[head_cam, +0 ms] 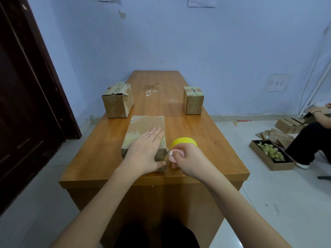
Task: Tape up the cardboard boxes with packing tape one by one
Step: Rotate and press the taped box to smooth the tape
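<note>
A flat cardboard box (146,127) lies near the front of the wooden table (206,140). My left hand (145,151) presses flat on its top near corner, fingers straight, thumb down the front face. My right hand (188,161) sits just right of the box and grips a small pink object (174,156), likely a cutter, at the box's right edge. A yellow tape roll (184,141) stands behind that hand. Two more cardboard boxes stand further back, one at the left (117,102) and one at the right (193,101), both with tape on top.
A dark door (26,104) is at the left. On the floor at the right, a seated person (309,140) handles flattened cardboard (286,124), beside an open box (270,154) of yellowish scraps. A crumpled bit of clear tape (150,92) lies at the table's far middle.
</note>
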